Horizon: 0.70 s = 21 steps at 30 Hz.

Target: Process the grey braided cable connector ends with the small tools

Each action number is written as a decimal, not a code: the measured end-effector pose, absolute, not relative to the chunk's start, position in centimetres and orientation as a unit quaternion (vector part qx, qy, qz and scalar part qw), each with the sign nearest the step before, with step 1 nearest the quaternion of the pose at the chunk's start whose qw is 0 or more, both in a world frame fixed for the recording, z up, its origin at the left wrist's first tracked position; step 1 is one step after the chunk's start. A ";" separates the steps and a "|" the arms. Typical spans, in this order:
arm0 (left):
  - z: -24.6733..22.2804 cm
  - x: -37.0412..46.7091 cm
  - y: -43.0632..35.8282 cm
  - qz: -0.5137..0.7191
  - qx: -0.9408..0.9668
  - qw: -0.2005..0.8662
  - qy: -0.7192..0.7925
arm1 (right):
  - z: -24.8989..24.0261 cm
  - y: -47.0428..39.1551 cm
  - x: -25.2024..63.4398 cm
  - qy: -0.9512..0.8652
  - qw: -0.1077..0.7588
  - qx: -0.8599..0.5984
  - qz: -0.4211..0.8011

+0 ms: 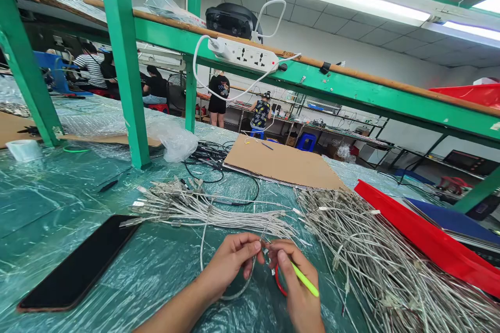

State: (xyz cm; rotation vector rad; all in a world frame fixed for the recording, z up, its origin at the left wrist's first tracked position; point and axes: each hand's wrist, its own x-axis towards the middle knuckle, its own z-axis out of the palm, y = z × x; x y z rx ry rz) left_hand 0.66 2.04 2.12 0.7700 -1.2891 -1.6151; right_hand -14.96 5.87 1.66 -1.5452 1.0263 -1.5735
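Note:
My left hand [228,265] is closed in a pinch on a thin grey cable [202,247], which loops down onto the table beneath my wrist. Fingertip to fingertip with it, my right hand [302,291] is closed around a tool with a yellow-green handle [307,281]; its working end is hidden by my fingers. A red curved piece [279,282] shows below those fingers, and I cannot tell whether it belongs to the tool. Just beyond my hands lies a bundle of grey cables [219,213] with metal connectors. To the right spreads a larger heap of similar cables [375,250].
A black phone [78,265] lies at left on the green, film-covered table [164,281]. Behind are black cables [211,153] and a cardboard sheet [281,161]. A red tray [425,234] edges the right heap. A green shelf frame [121,62] carries a power strip [246,54].

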 end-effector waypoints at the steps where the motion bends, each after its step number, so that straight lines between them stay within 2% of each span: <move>1: 2.0 0.6 2.0 -0.645 0.320 0.455 -0.524 | 1.5 5.8 -15.2 0.403 0.355 -0.580 -0.613; 6: 1.7 0.3 2.3 -0.581 0.357 0.474 -0.558 | 1.5 5.3 -15.8 0.456 0.334 -0.530 -0.632; 11: 1.9 0.0 3.1 -0.546 0.382 0.464 -0.584 | 1.5 5.3 -15.3 0.454 0.429 -0.498 -0.602; 16: 2.0 -0.1 3.3 -0.547 0.372 0.442 -0.606 | 0.8 4.8 -15.0 0.477 0.485 -0.493 -0.542; 21: 1.9 -0.2 3.3 -0.546 0.376 0.435 -0.609 | 0.3 4.1 -14.9 0.446 0.545 -0.418 -0.574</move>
